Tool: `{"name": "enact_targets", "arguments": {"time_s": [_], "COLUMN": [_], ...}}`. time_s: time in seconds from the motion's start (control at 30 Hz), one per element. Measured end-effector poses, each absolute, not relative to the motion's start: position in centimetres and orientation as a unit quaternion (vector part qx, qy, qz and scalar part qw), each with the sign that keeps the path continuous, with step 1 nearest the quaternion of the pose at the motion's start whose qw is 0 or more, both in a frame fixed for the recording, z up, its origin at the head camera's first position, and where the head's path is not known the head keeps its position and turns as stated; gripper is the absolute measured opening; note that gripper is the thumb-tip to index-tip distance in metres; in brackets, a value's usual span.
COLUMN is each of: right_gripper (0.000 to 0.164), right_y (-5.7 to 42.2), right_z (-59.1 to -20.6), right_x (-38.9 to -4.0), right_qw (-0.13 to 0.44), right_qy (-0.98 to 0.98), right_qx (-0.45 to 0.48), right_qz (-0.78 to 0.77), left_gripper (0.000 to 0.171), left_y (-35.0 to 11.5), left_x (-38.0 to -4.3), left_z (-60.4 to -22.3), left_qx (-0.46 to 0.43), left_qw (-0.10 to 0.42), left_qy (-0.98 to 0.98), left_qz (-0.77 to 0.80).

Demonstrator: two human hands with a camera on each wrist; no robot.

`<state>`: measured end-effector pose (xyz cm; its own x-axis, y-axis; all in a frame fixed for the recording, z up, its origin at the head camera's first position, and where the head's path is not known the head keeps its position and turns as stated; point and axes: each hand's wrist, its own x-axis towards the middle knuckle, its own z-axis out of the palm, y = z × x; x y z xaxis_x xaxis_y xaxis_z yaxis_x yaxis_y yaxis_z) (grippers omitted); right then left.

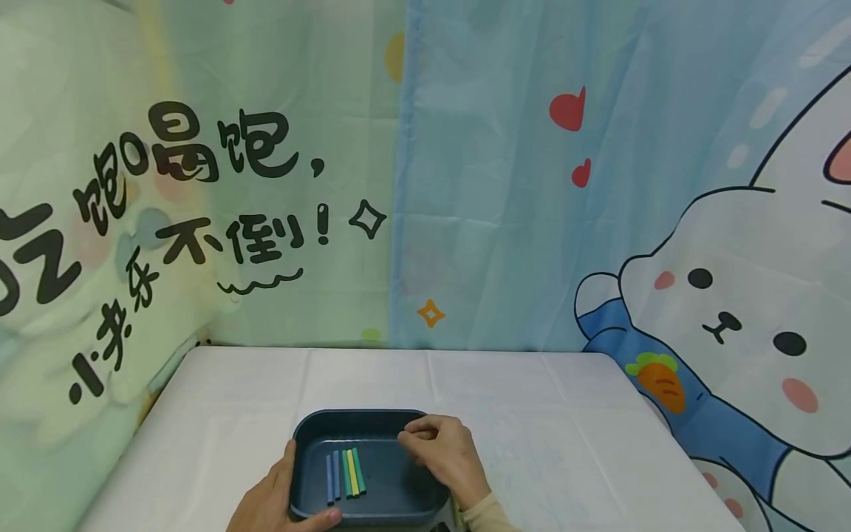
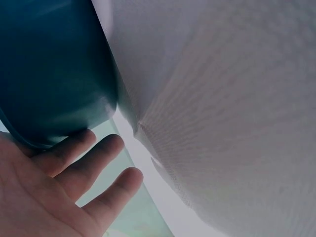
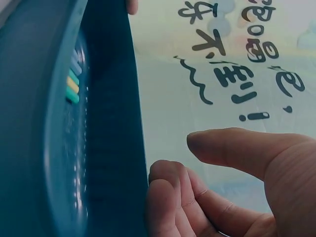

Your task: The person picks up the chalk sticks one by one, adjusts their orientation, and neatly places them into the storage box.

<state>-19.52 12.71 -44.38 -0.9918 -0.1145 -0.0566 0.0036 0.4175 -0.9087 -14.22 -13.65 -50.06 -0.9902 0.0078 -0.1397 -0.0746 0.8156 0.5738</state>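
Observation:
A dark blue rectangular tray lies on the table. On its floor, left of the middle, several thin sticks lie side by side: blue sticks, green sticks and a yellow stick between the green ones. My left hand holds the tray's near left corner, thumb along the near side and fingers by the left wall; in the left wrist view its other fingers reach out beside the tray. My right hand is over the far right corner, fingers loosely curled, thumb apart, nothing visible between them.
A white cloth covers the table around the tray. Behind the table hangs a curtain with printed characters, hearts and a rabbit. A dark object shows at the bottom edge, near the right wrist.

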Motion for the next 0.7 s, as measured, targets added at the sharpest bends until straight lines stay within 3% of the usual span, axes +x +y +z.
{"name": "enact_targets", "arguments": {"time_s": [0.7], "right_gripper": [0.031], "right_y": [17.3], "right_z": [-45.4], "right_x": [-18.3], "right_qw": [0.022], "right_qy": [0.848], "right_qx": [0.062], "right_qz": [-0.526], "left_gripper": [0.138], "left_y": [-13.7], "left_x": [-14.2], "left_z": [-50.1], "left_qx": [-0.019], "left_qw": [0.07], "left_qy": [0.949], "left_qz": [0.307]}}
